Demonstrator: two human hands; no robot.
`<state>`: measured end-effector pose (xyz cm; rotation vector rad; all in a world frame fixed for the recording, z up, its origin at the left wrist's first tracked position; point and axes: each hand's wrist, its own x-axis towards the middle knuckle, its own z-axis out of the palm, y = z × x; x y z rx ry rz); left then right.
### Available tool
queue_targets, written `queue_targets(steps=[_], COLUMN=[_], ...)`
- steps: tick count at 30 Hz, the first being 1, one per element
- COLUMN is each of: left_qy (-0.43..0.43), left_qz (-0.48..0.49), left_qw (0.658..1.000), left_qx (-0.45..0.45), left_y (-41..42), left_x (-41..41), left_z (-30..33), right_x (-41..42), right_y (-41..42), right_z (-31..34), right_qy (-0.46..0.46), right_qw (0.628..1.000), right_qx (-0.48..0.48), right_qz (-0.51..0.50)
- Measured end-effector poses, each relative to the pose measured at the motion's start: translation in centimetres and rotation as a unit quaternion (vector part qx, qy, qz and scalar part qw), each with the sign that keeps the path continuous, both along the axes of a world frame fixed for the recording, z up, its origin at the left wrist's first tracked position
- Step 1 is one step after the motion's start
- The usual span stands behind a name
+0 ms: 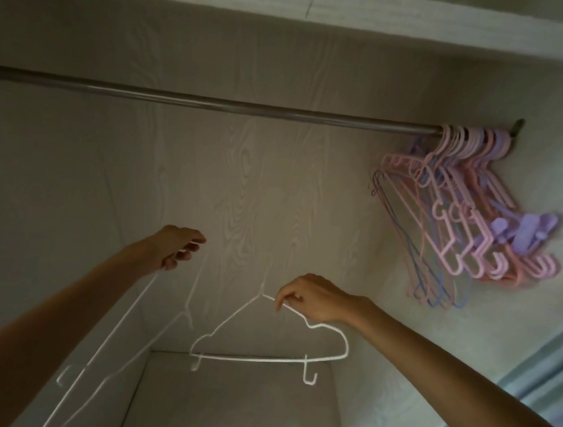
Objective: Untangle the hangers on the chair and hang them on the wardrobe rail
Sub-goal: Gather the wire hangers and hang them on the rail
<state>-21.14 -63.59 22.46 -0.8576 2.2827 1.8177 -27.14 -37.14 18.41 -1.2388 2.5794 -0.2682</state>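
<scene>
Pale wood-grain panels line the inside of a wardrobe (pixel 242 182), seen from below, with a metal rail (pixel 215 103) running straight across under the top board and a bare floor panel at the bottom of the view.

Both bare arms reach up into the wardrobe, below the rail and not touching it. The right hand (pixel 313 299) has its fingers (pixel 282 301) curled down and pinching the sloping shoulder wire of a white wire hanger (pixel 269 360), just to the right of its neck. That hanger hangs roughly level beneath the hand, its bottom bar with two small downward hooks lying near the back edge of the floor panel; its thin top hook rises left of the fingers and is hard to make out against the back panel.

The left hand (pixel 177 248) is higher and further left, its fingers (pixel 186 256) curled round thin white wire. From it a second white hanger (pixel 106 344) trails steeply down toward the lower left corner of the wardrobe, blurred, so whether it is one hanger or more cannot be told. The two white hangers sit close together in the middle but appear apart.

At the right end of the rail, against the side wall, a packed bunch of pink, purple and blue hangers (pixel 462 217) hangs tilted, well clear of both hands. A pale blue curtain (pixel 538 393) shows at the lower right edge.
</scene>
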Motion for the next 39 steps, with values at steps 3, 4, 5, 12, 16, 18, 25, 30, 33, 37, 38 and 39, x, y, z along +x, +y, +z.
queue_targets(steps=[3, 4, 5, 12, 16, 18, 25, 30, 33, 37, 38, 39], left_qy=[0.005, -0.010, -0.034, -0.129, -0.066, -0.025, 0.154, 0.122, 0.123, 0.110, 0.108, 0.106], left_qz=[-0.012, -0.016, -0.025, -0.083, -0.016, 0.010, 0.116, 0.088, 0.046, 0.001, -0.007, -0.013], left_qw=[1.000, 1.000, 0.999, 0.988, 0.998, 0.999, 0.978, 0.986, 0.988, 0.988, 0.988, 0.988], left_qx=[0.024, 0.019, 0.015, 0.003, 0.011, 0.028, 0.076, 0.074, 0.079, 0.109, 0.113, 0.112], left_y=[1.4, 2.2, 3.1, 8.1, 8.4, 8.5, 7.5, 7.8, 8.4, 9.2, 9.5, 9.8], left_x=[-0.5, -0.6, -0.6, 0.9, 0.0, -0.9, -4.3, -5.4, -6.2, -6.9, -7.0, -7.1], left_z=[-0.7, -1.6, -2.9, -10.9, -10.3, -9.2, -2.8, 0.8, 2.1, 3.7, 4.1, 4.4], right_x=[0.5, 1.5, 2.7, 7.8, 5.4, 4.3, 0.9, -0.4, -1.3, -3.4, -4.1, -4.8], right_y=[0.0, 0.1, 0.0, 0.7, 1.6, 1.7, 2.4, 3.7, 4.1, 4.6, 4.7, 4.6], right_z=[-0.3, -0.9, -2.0, -9.6, -8.6, -7.5, -2.8, 1.8, 5.4, 9.6, 10.5, 11.3], right_qy=[-0.217, -0.333, -0.435, -0.586, -0.541, -0.505, -0.390, -0.256, -0.121, 0.017, 0.040, 0.054], right_qw=[0.967, 0.926, 0.874, 0.735, 0.731, 0.747, 0.747, 0.718, 0.733, 0.730, 0.729, 0.730], right_qx=[-0.090, -0.127, -0.154, -0.180, -0.227, -0.237, -0.311, -0.468, -0.523, -0.569, -0.569, -0.565], right_qz=[-0.097, -0.128, -0.152, -0.289, -0.349, -0.362, -0.438, -0.447, -0.417, -0.378, -0.379, -0.380])
